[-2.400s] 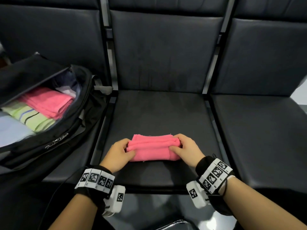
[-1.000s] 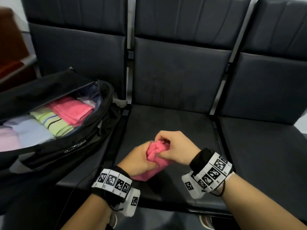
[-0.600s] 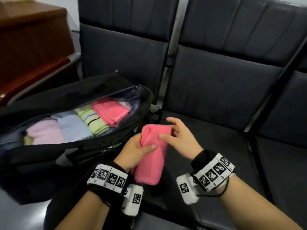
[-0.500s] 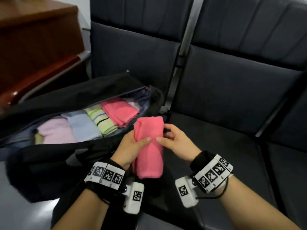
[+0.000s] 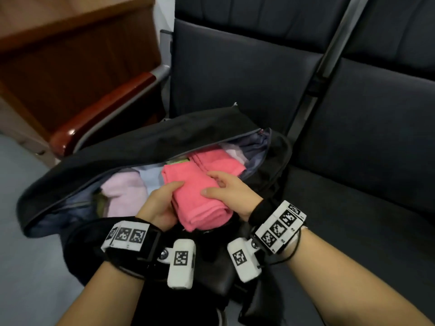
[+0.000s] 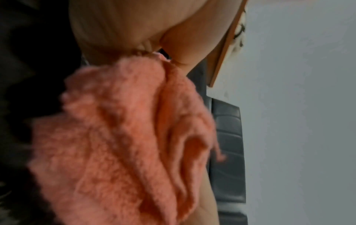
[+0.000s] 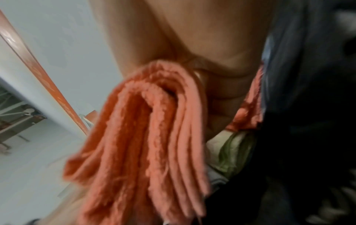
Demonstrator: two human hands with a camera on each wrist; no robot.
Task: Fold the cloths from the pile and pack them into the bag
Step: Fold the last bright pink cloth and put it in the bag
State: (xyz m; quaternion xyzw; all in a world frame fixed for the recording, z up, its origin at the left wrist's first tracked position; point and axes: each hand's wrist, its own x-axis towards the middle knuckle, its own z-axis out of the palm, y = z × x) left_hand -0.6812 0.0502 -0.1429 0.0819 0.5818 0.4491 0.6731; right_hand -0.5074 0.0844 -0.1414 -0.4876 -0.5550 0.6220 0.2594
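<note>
Holding a folded pink cloth (image 5: 197, 198) with both hands right over the open bag (image 5: 150, 142). It's terry stuff, fuzzy and thick, folded into a chunky oblong with the stacked layers showing at the near end, which sticks out past the bag's front edge. In the wrist views the folds look like soft ridges, pretty blurry though.

My left hand (image 5: 157, 205) grips the cloth's left side, thumb laid flat on top, the other fingers tucked underneath where I can't see them. My right hand (image 5: 228, 194) pinches the right side, thumb on top pointing left, fingers wrapped around the far edge.

Bag is black, floppy fabric, unzipped along the top, sitting on the left seat (image 5: 235, 74) of a row of dark padded seats. Inside: another folded pink cloth (image 5: 219, 161) toward the right end, a pale pink one (image 5: 124, 191) toward the left, something light blue (image 5: 150, 175) between them, and a sliver of green (image 5: 179, 162) just behind my cloth. The cloth I'm holding sits above the middle of the opening, roughly over that gap between the two pink ones.

The seat (image 5: 367, 208) to the right of the bag has nothing on it. A wooden armrest (image 5: 101, 109) runs off the bag's far left.
</note>
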